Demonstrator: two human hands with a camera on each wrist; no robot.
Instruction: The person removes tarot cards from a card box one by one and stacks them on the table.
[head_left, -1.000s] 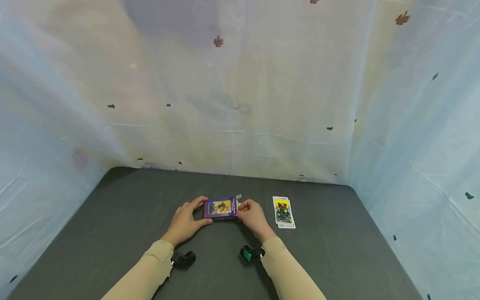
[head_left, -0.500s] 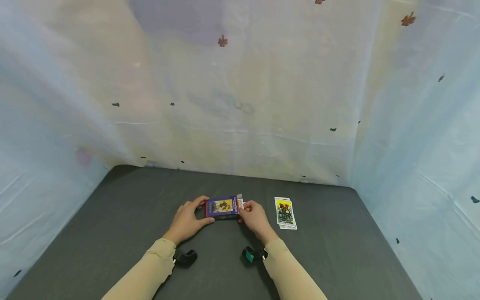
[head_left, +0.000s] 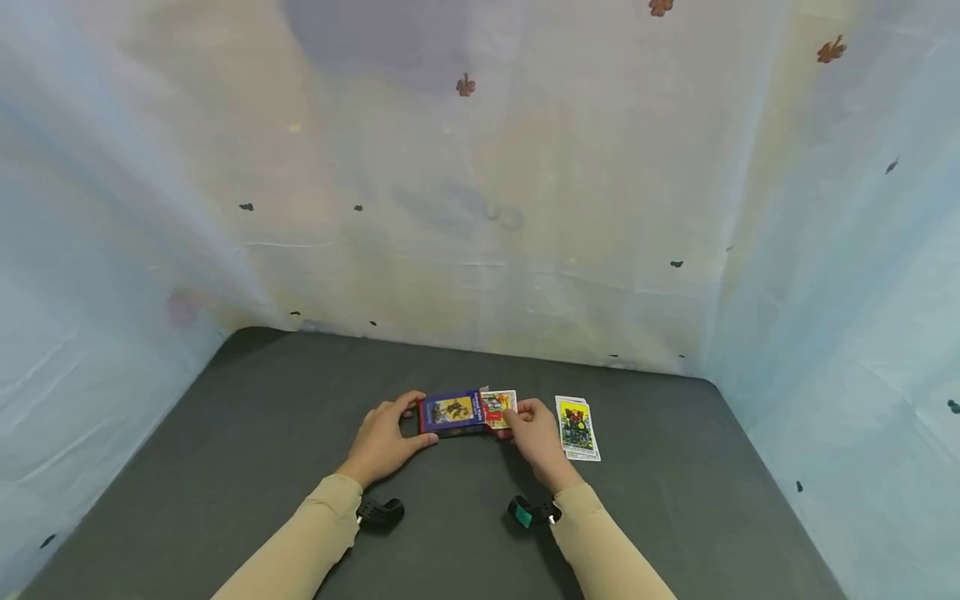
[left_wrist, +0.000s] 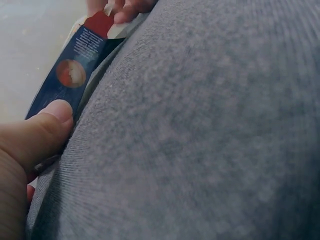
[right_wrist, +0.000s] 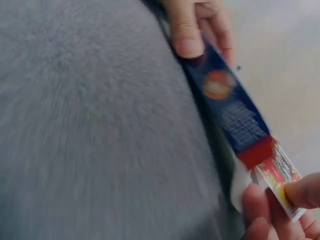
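A dark blue card box (head_left: 452,412) lies on the grey table (head_left: 225,433). My left hand (head_left: 386,437) grips its left end, thumb on the near side (left_wrist: 52,117). My right hand (head_left: 538,432) pinches a colourful card (head_left: 498,408) that sticks halfway out of the box's open right end. The right wrist view shows the card (right_wrist: 277,175) between thumb and fingers, beside the box (right_wrist: 235,117) and its red inner flap. The left wrist view shows the box (left_wrist: 70,75) edge-on.
One yellow picture card (head_left: 577,427) lies face up on the table just right of my right hand. Pale, translucent sheeting (head_left: 480,208) walls the table at the back and both sides.
My right hand has drawn a card rightwards, partly out of the box's open end. The left hand has kept its hold on the box.
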